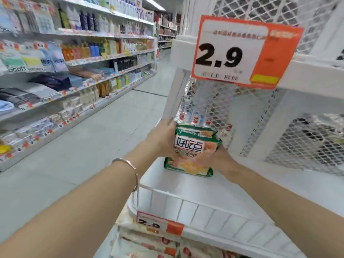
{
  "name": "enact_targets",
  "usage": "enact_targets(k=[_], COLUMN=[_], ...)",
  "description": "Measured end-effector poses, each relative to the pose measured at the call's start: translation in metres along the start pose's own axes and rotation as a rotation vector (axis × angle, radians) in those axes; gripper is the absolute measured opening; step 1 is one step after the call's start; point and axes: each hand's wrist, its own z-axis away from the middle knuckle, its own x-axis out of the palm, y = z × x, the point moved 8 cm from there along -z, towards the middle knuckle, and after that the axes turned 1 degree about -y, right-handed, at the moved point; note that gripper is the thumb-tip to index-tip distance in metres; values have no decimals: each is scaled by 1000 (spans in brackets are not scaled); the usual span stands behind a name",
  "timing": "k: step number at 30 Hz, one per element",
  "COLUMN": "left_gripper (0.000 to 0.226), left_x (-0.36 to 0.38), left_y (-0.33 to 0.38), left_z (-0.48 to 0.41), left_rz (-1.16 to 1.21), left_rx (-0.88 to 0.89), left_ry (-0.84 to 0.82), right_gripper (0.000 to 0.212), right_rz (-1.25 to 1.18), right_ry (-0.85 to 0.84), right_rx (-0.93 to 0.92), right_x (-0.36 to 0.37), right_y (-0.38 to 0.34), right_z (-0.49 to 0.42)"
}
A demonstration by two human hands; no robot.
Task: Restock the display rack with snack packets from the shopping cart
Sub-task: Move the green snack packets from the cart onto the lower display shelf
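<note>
A green and orange snack packet (pixel 193 146) stands upright at the back of a white display rack shelf (pixel 195 198). My left hand (pixel 162 138) grips its left side, and there is a thin bracelet on that wrist. My right hand (pixel 221 159) holds the packet's right side from behind, mostly hidden by it. The packet's lower edge touches the shelf floor. The shopping cart is not in view.
An orange price sign reading 2.9 (pixel 242 53) hangs above the shelf. White mesh panels (pixel 307 138) enclose the rack at the right. Pale packets (pixel 149 244) fill the tier below. The aisle floor (pixel 74 146) and stocked store shelves (pixel 55 71) lie left.
</note>
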Motion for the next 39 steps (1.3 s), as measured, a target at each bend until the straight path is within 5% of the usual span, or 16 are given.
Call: enact_targets(k=[5,9,12,16,18,22,31,36,39], left_gripper=[91,118,122,133,140,141,145,104,79], left_x=[-17,-9,-3,-2,-1,2,-4,-32,-48], left_y=[2,0,-9,-13,-16,-16,-16,-22,-31], left_z=[-15,-14,-17,-16,-19,-24,-19,25,81], left_rz=[-186,-308,-363,-439,-491,-605,-510,-149,-157], left_rx=[30,101,95,105,103,91,89,-88,-172], left_ry=[-81,-50,-33,-17,-14,58,-14,25,34], right_gripper=[111,91,92,124,136,120,112,84,69], right_rz=[48,121,148,162,486,1043,1133,1098,1104], right_ry=[161,345,325,293,323,152,54,54,31], right_rx=[60,-3,4,-45,-172,-505,-358,-219,-188], right_x=[-2,12,19,9,-4,8,8,6,30], right_y=[23,21,26,21,3,-14,-13,-47,-73], right_z=[-15,-28,-41,-35,-26,-25,-34,-6,27])
